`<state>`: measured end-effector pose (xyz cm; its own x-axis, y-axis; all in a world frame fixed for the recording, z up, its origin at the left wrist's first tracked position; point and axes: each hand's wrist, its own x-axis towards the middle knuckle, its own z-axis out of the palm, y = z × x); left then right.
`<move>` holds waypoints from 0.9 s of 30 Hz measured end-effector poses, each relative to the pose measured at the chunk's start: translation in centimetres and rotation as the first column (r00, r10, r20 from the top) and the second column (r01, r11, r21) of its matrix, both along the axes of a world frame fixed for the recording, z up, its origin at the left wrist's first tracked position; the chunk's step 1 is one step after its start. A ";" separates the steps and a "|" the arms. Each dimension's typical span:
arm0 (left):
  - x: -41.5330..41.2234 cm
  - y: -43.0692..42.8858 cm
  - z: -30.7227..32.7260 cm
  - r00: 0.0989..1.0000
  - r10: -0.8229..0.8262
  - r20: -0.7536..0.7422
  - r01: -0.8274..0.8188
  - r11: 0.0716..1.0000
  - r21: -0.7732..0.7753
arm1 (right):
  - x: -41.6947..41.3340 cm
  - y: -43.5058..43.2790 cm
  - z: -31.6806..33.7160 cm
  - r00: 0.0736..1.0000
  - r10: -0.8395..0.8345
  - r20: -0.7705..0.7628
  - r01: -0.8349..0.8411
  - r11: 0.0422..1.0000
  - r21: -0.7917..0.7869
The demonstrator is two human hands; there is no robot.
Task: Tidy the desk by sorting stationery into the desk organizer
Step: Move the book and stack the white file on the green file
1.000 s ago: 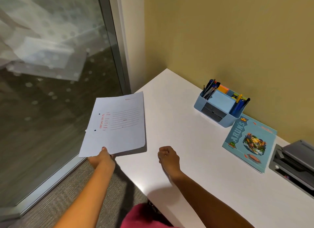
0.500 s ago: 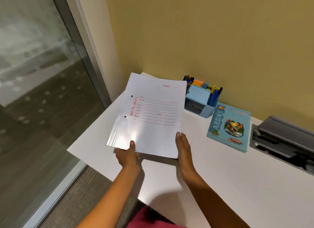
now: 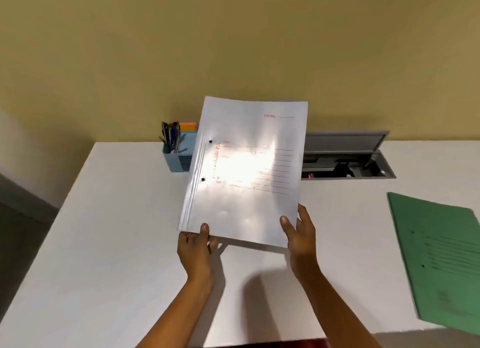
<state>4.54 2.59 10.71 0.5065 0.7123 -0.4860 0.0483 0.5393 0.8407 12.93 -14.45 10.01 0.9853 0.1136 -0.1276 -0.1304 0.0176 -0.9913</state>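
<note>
Both hands, L (image 3: 198, 246) & R (image 3: 301, 233), grip white folder's (image 3: 246, 171) bottom edge above desk (image 3: 104, 231).

We count: two folders, white folder (image 3: 244, 171) centre, green folder (image 3: 441, 264) right; one organizer (image 3: 172, 161) far left; one cable hatch (image 3: 345, 150) far.

Glossy white folder (image 3: 246, 171) throws back a bright glare, thin card by the look. The desk (image 3: 117, 231) is smooth, matt white. The blue organizer (image 3: 172, 160) reads as plain plastic. The green folder (image 3: 441, 257) is duller card, and the wall (image 3: 233, 49) is flat matt paint.
</note>
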 end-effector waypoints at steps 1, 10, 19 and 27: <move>0.7 -0.5 0.3 1.000 -0.012 0.014 0.013 1.000 -0.012 | 0.6 -1.5 0.5 0.999 -0.035 0.015 0.035 0.999 -0.007; 9.7 -9.1 -0.2 0.929 -0.370 -0.031 0.369 0.913 0.175 | 7.8 -15.7 1.9 0.970 -0.232 0.076 0.238 0.968 -0.078; 18.9 -24.9 0.0 0.866 -0.486 -0.116 0.499 0.844 0.196 | 18.4 -32.2 1.5 0.907 -0.420 0.018 0.398 0.844 -0.360; 27.3 -36.6 -1.7 0.773 -0.600 -0.205 0.631 0.762 0.148 | 26.8 -44.2 0.8 0.864 -0.503 -0.005 0.406 0.702 -0.586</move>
